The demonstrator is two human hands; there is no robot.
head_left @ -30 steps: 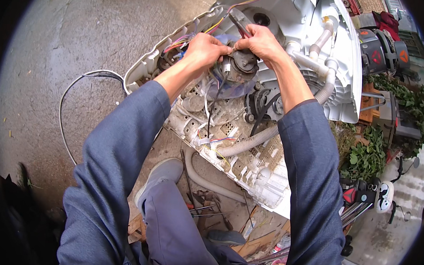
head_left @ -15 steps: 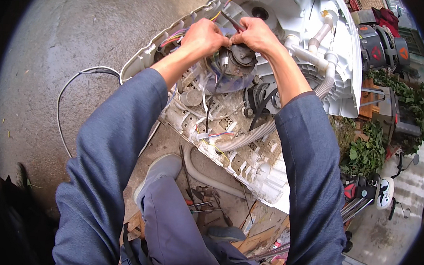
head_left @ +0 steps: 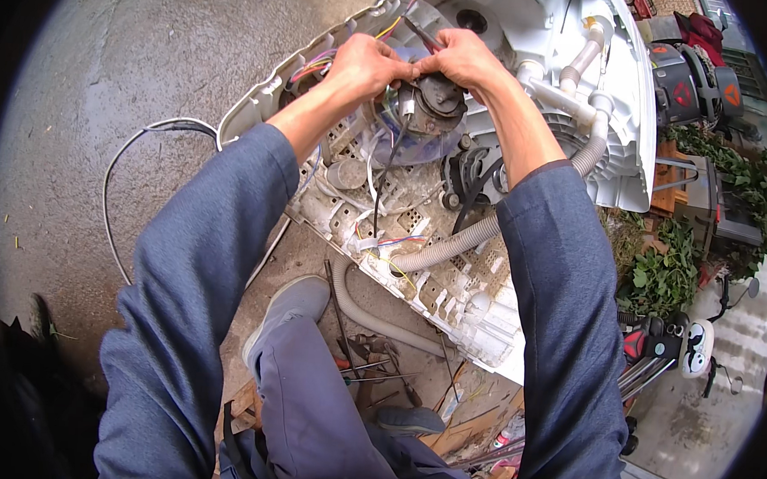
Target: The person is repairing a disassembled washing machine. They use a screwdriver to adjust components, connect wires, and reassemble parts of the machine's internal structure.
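Observation:
My left hand (head_left: 368,70) has its fingertips closed at the top of a dark round motor-like part (head_left: 438,102), on something too small to make out. My right hand (head_left: 466,63) grips a red-and-black handled tool (head_left: 428,40), perhaps pliers, with its thumb meeting the left fingertips. The part sits over crumpled bluish plastic (head_left: 419,146) in an opened white appliance housing (head_left: 624,122) with a dirty, perforated base (head_left: 449,304). Coloured wires (head_left: 314,67) lie left of my hands. A black pulley assembly (head_left: 456,178) and a ribbed hose (head_left: 452,247) are nearer me.
A looped cable (head_left: 128,144) lies on the wet concrete floor (head_left: 82,198) at left. Loose tools (head_left: 368,369) and another hose (head_left: 370,326) lie below the housing, beside my legs and shoes. At right are dark machines (head_left: 695,82), leafy plants (head_left: 659,280) and a wheeled object (head_left: 697,347).
Since a second ago the whole view has shifted slightly, and both hands appear a little higher in the picture. They remain together at the top of the dark part.

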